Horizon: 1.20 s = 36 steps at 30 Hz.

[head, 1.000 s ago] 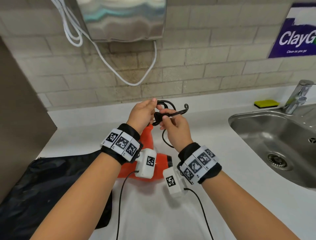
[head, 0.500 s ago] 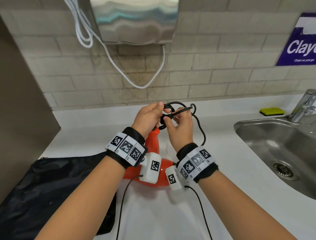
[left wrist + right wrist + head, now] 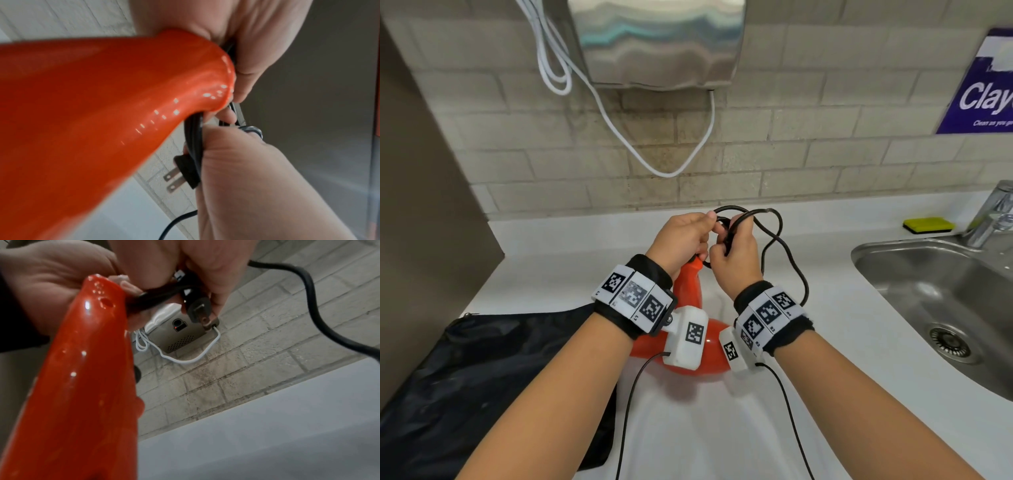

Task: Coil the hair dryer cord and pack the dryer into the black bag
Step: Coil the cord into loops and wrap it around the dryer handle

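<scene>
Because the cord [image 3: 777, 240] is only partly gathered, you keep both hands up at the tip of the orange dryer [image 3: 690, 294] handle in the middle of the head view, where the coil builds. Your left hand [image 3: 681, 240] has its fingers curled round the handle end and the gathered loops, pinning them. Your right hand [image 3: 732, 260] pinches the cord near the plug [image 3: 186, 170], leaving a slack loop hanging to the right. The dryer body rests on the tabletop [image 3: 842, 394], and the black bag [image 3: 482, 377] lies flat at lower left, likely placed close for packing
</scene>
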Available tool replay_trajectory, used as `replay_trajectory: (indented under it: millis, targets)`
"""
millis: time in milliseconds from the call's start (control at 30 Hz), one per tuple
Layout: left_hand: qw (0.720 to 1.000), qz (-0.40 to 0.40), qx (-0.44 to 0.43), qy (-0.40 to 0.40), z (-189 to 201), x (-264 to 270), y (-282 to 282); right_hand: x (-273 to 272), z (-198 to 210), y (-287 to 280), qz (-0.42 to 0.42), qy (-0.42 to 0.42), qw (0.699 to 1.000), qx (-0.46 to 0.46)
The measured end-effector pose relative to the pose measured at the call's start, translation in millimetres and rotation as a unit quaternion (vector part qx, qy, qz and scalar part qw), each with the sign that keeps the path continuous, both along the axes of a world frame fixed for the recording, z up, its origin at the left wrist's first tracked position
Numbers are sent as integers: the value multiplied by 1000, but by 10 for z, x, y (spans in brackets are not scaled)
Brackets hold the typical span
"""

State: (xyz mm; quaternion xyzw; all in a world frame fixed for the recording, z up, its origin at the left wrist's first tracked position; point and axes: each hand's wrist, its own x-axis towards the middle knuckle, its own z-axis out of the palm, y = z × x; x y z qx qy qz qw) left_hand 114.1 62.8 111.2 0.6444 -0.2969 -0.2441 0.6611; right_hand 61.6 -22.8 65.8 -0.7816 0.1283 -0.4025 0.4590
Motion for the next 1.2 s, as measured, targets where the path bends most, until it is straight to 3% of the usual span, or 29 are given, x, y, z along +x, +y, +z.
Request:
replay_trajectory:
  millis: [367,567,733,867,967,1033,1200]
  targets:
    - [998,45,-33,24,-18,-25,-67,-259,-208,-2,-17,27,998,-48]
    - [996,66,-47,41,-28,10,-59,-405,-367,-131,67,182,975,-104]
    - [995,62,-59,48,-14,7,-61,-485,-352,-353,34,275,951,-138]
    - [994,76,-67,49,-14,7,-61,-598,-537,-550,16,482,869,-114]
    - [995,71,-64,42,-8,-14,-81,-578,-674,-684,-28,534,839,-99]
    - [994,77,-66,42,-8,-15,-89,-506,-720,-771,-46,582,801,-133]
    - [988,98,-97,68,-18,41,-52,-502,-951,-939,-13,711,650,-269]
